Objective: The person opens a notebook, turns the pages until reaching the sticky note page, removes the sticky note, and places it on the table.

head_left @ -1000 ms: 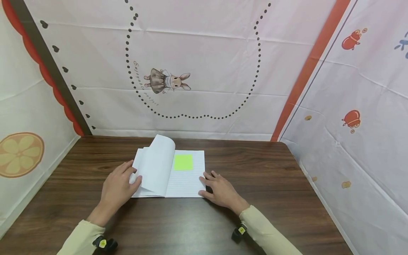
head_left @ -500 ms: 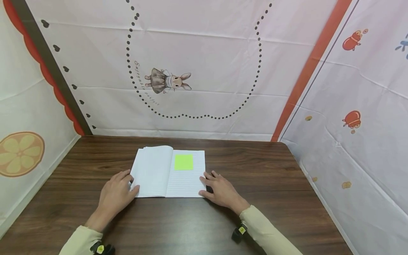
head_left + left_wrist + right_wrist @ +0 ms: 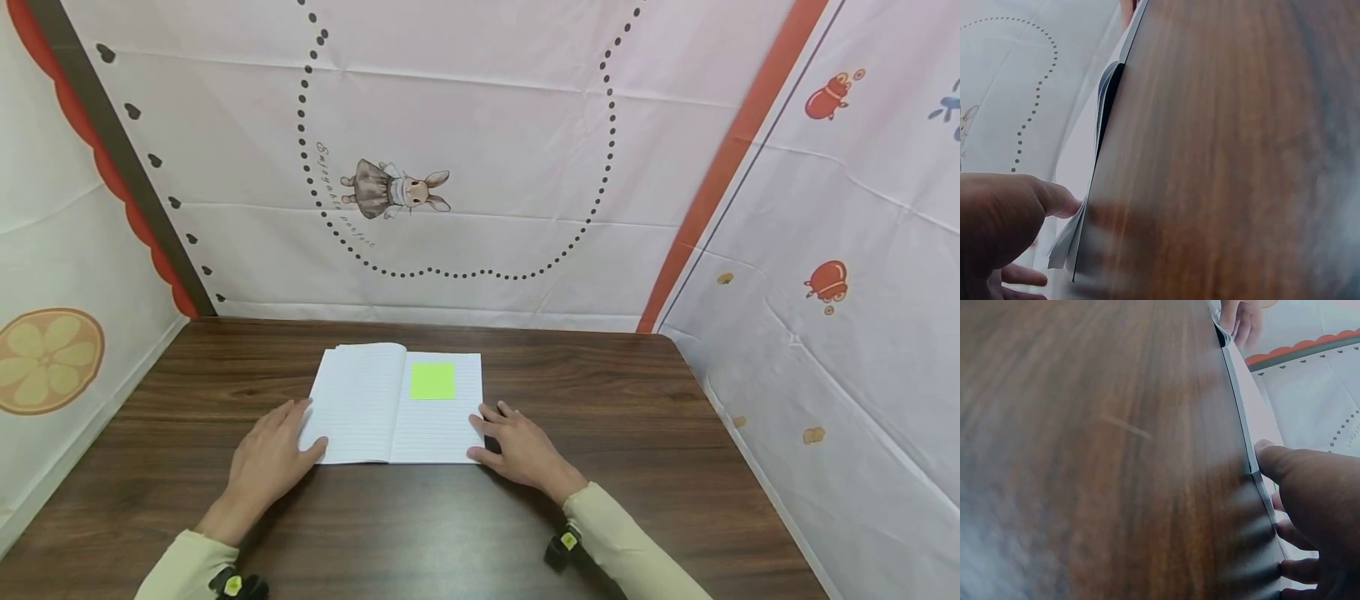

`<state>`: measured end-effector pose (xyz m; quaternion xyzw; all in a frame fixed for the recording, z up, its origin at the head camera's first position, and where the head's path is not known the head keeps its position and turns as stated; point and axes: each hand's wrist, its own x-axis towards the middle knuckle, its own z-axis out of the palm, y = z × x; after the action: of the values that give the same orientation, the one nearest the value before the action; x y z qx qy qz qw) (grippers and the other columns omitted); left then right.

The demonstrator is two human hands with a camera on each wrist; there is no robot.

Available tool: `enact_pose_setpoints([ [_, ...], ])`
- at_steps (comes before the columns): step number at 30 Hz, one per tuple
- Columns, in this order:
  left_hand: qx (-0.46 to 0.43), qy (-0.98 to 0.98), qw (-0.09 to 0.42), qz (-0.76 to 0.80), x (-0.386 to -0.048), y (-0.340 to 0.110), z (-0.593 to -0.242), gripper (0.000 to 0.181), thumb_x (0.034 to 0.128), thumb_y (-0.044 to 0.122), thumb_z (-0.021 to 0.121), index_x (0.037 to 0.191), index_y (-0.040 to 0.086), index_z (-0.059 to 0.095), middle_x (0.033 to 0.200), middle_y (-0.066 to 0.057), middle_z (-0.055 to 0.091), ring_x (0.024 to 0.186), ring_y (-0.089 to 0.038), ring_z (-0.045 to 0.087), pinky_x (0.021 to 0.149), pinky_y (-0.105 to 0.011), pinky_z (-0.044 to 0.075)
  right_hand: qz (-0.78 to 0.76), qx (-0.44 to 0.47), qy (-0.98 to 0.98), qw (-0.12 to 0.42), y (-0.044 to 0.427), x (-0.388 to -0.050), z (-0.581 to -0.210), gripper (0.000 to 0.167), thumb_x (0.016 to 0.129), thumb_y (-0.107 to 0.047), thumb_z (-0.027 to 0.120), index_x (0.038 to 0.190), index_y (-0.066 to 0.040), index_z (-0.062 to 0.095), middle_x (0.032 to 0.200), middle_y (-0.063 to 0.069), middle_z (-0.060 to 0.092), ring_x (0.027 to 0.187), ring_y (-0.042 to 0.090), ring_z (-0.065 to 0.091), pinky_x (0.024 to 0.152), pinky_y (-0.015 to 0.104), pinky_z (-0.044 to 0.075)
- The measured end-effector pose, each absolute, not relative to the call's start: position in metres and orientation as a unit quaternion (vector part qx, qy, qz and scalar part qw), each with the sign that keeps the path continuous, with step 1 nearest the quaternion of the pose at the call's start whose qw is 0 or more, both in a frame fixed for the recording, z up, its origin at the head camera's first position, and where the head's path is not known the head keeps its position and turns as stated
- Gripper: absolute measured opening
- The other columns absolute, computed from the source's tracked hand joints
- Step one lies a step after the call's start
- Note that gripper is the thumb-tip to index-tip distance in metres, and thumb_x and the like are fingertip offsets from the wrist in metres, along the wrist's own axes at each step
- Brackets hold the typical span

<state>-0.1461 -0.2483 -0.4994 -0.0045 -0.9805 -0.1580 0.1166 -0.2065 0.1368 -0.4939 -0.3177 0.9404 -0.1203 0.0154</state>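
Note:
An open notebook (image 3: 352, 408) with white lined pages lies on the table. Near the top of its right page sits a yellow-green sticky note (image 3: 432, 381). My left hand (image 3: 270, 454) is at the notebook's left edge, its thumb resting on the lower left page and its other fingers along the outer side. In the left wrist view, the left-hand pages (image 3: 1075, 228) curve up a little from the table beside that thumb. My right hand (image 3: 521, 446) rests at the right edge, thumb and fingertips touching the border of the right page, fingers spread.
The dark wood-grain table (image 3: 600, 400) extends around the notebook. A white printed cloth (image 3: 487, 167) hangs behind it, with similar cloth at both sides. A black wrist camera (image 3: 562, 547) is worn on the right wrist, and another on the left.
The raised page has come down flat onto the left side, showing its lines. My left hand has shifted slightly down and left along the edge. My right hand has stayed in place.

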Motion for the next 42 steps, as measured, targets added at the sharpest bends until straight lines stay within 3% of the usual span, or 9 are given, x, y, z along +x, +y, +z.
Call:
enact_pose_setpoints([
  [5,-0.08,-0.979,0.118,-0.148,-0.145,-0.252,-0.5,0.056,0.0943,0.022,0.071,0.145,0.004,0.055,0.145,-0.041,0.044,0.134,-0.06,0.042,0.109,-0.069,0.036,-0.122,-0.318,0.94,0.016,0.136,-0.207,-0.494,0.063,0.099,-0.057,0.058,0.15,-0.019,0.054,0.157,0.006,0.048,0.145,0.039,0.043,0.115,0.055,0.041],
  [11,-0.138,-0.974,0.096,-0.15,-0.147,-0.256,-0.503,0.041,0.0997,0.017,0.065,0.139,0.003,0.063,0.149,-0.037,0.043,0.142,-0.051,0.039,0.118,-0.063,0.028,-0.121,-0.317,0.941,0.018,0.136,-0.207,-0.494,0.064,0.099,-0.057,0.058,0.151,-0.02,0.054,0.157,0.006,0.048,0.145,0.038,0.043,0.115,0.054,0.041],
  [20,-0.119,-0.972,0.039,-0.199,-0.144,-0.26,-0.501,0.054,0.1009,0.035,0.065,0.142,0.001,0.059,0.154,-0.032,0.041,0.142,-0.06,0.031,0.111,-0.073,0.03,-0.129,-0.316,0.94,0.023,0.137,-0.206,-0.493,0.064,0.1,-0.057,0.057,0.151,-0.02,0.053,0.158,0.006,0.047,0.146,0.038,0.041,0.116,0.055,0.04],
  [42,-0.121,-0.968,0.004,-0.219,-0.144,-0.271,-0.502,0.058,0.1016,0.038,0.062,0.147,0.003,0.055,0.157,-0.028,0.039,0.144,-0.056,0.031,0.106,-0.075,0.035,-0.133,-0.313,0.94,0.024,0.137,-0.206,-0.49,0.064,0.099,-0.056,0.059,0.15,-0.018,0.055,0.156,0.006,0.049,0.146,0.038,0.042,0.115,0.055,0.04],
])
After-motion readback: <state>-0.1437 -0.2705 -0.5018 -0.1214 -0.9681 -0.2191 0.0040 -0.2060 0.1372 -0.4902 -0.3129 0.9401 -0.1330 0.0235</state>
